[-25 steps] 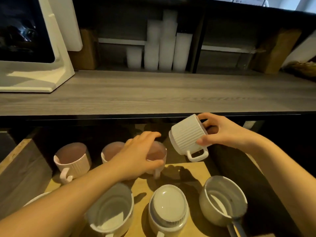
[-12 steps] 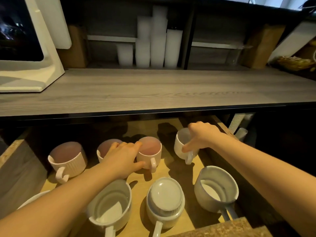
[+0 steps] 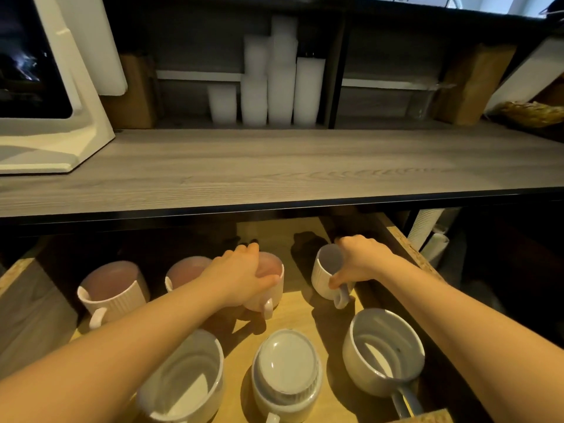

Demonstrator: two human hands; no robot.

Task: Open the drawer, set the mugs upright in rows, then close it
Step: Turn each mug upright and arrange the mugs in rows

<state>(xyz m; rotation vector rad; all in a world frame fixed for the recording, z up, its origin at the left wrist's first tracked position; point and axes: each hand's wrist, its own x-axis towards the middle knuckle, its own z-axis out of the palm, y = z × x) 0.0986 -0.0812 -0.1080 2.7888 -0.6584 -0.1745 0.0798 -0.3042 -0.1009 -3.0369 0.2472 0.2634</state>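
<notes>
Single head-worn view, forward and down, close over the open drawer (image 3: 308,312) below the counter (image 3: 274,166)

Hidden under the left hand (image 3: 241,276): most of the near rim of a pink mug (image 3: 273,290). Behind the left forearm: the right side of a second pink mug (image 3: 186,270). Covered by the right hand (image 3: 361,264): the right wall of a ribbed white mug (image 3: 326,277) and the top of its handle. Cannot tell how far the fingers reach inside. Lost in shadow under the counter (image 3: 274,166): the back of the drawer (image 3: 403,239). Cut off by the bottom edge: the handle of the upturned mug (image 3: 287,374) and the near rim of the big white mug (image 3: 186,380). Cut off at left: a white appliance (image 3: 76,117). Too blurred to name: the yellowish heap (image 3: 531,112) far right.
</notes>
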